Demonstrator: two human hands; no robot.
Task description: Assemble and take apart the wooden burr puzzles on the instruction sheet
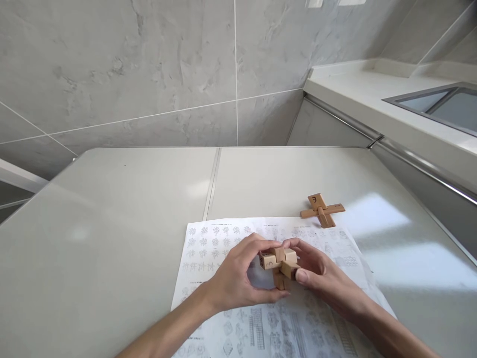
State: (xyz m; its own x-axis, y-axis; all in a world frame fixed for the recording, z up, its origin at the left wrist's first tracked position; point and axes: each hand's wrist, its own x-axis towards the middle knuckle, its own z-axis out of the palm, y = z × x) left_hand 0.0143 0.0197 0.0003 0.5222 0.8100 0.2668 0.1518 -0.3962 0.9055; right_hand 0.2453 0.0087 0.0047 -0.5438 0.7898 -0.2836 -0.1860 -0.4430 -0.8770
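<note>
Between my hands is a wooden burr puzzle (282, 266) of interlocking blocks, with dark marks on some block ends. My left hand (238, 273) curves round it, fingers along the top and thumb at the lower end. On the other side my right hand (316, 266) grips it, thumb pressed to a block end and fingers behind. Below the puzzle lies a printed instruction sheet (208, 268) with many small diagrams. A cross of joined wooden pieces (322, 211), marked with dark numerals, rests at the sheet's far right edge.
The light table (112, 238) has a seam running away from me, left of the sheet's middle. A grey tiled wall (149, 64) rises behind it. At the right stands a white counter (354, 89) with a metal-framed sink (410, 103).
</note>
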